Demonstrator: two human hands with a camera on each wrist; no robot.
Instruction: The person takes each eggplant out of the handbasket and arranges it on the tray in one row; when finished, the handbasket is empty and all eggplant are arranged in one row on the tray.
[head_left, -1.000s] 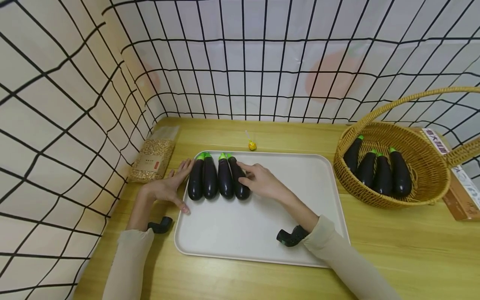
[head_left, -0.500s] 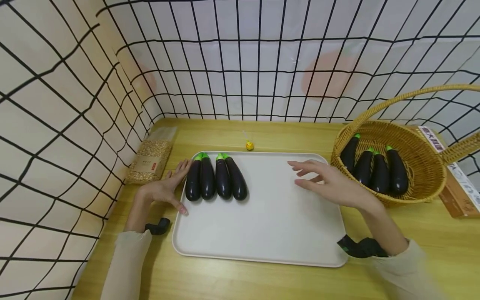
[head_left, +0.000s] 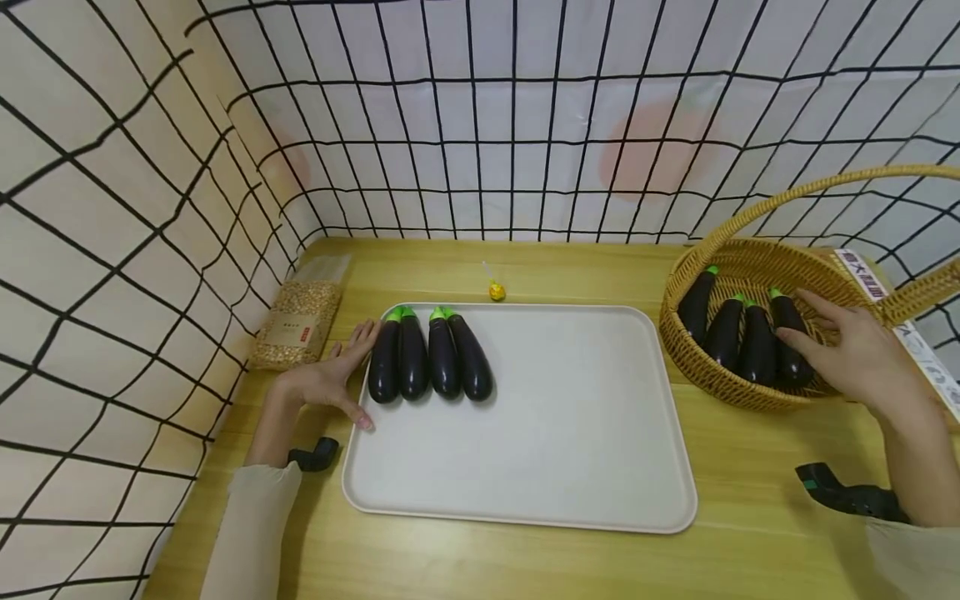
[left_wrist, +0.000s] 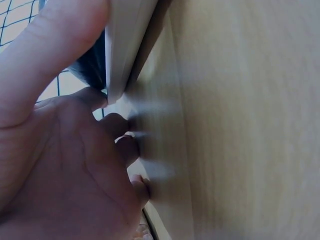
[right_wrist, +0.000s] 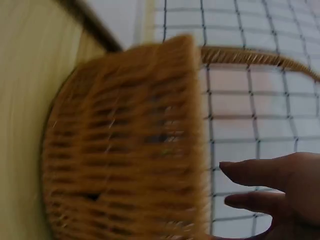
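Note:
Several dark purple eggplants (head_left: 444, 358) with green caps lie side by side at the left end of a white tray (head_left: 570, 433). My left hand (head_left: 326, 382), its fingers spread, rests at the tray's left edge; the left wrist view shows the thumb over the rim and the fingertips down by the wooden table. My right hand (head_left: 851, 350) is over the wicker basket (head_left: 690, 367), its thumb above the rightmost eggplant (head_left: 791, 346) in there. In the right wrist view its fingers (right_wrist: 260, 172) hang above the rim, thumb and fingers apart, holding nothing visible. Several eggplants lie in the basket.
The basket's tall arched handle (head_left: 817, 183) rises over it. A bag of grains (head_left: 296, 325) lies left of the tray, and a yellow-wrapped lollipop (head_left: 497, 290) behind it. A box (head_left: 926, 358) lies right of the basket. Black wire grid (head_left: 513, 150) walls stand at back and left.
My right hand has let go of the rightmost eggplant on the tray and moved right, over the basket. The left hand has stayed at the tray's left edge.

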